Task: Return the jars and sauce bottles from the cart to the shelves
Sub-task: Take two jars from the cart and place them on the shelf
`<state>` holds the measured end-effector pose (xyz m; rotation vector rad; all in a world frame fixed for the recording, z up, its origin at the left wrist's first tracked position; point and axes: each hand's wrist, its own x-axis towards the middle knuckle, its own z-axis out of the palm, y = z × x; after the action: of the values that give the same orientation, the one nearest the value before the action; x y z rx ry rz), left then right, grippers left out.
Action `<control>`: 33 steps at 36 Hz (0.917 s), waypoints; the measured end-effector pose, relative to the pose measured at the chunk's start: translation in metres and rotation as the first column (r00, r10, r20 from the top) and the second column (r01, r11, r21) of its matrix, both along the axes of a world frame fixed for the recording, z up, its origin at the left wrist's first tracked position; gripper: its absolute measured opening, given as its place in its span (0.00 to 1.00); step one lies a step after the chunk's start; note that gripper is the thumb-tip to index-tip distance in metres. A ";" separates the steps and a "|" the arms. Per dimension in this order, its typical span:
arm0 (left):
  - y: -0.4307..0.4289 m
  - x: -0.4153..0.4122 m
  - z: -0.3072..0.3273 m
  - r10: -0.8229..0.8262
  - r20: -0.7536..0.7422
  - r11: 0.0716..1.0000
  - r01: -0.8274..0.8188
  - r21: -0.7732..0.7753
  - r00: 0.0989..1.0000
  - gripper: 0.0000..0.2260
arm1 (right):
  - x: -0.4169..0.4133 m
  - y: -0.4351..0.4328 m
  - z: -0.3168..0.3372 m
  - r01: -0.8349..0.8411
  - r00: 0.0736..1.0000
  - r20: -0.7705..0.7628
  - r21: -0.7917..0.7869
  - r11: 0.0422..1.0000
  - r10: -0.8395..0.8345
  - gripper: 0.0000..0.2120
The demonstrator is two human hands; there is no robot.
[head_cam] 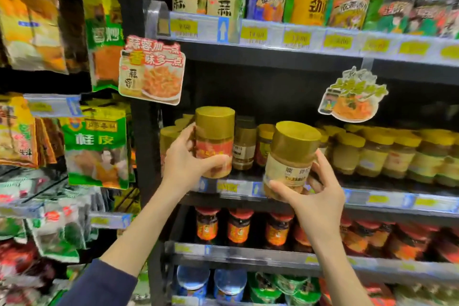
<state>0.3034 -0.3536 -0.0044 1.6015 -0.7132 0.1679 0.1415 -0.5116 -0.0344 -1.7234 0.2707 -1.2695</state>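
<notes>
My left hand [187,159] grips a gold-lidded jar with a red-orange label [214,136], held upright at the left end of the middle shelf [387,200]. My right hand [313,194] holds a second gold-lidded jar with a pale label [291,154], tilted slightly, in front of the same shelf's front edge. Both jars are lifted just in front of the shelved jars. Behind them stand dark-lidded jars [244,146] and a row of yellow-lidded jars [387,154]. The cart is out of view.
The upper shelf [273,35] carries clear-lidded jars. Red-lidded chilli jars [238,228] fill the shelf below, with tubs lower down. Hanging seasoning packets [96,146] crowd the left rack. Two promo cards [151,72] [352,97] hang from the upper shelf edge.
</notes>
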 end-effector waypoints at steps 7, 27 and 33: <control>-0.031 0.028 -0.004 -0.026 0.002 0.998 0.026 0.059 1.000 0.43 | 0.025 -0.019 0.003 -0.005 1.000 -0.004 0.004 1.000 0.005 0.46; -0.037 0.046 -0.030 0.089 -0.038 0.898 -0.063 0.436 0.995 0.30 | 0.083 -0.047 -0.004 -0.175 0.983 -0.051 0.031 0.984 0.177 0.46; -0.030 0.045 -0.024 0.087 0.018 0.839 -0.083 0.538 0.996 0.34 | 0.087 -0.045 -0.009 -0.226 0.973 -0.049 0.040 0.973 0.227 0.46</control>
<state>0.3488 -0.3840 -0.0286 2.1759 -0.7210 0.0221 0.2288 -0.5563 -0.0438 -1.7075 0.1216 -1.0477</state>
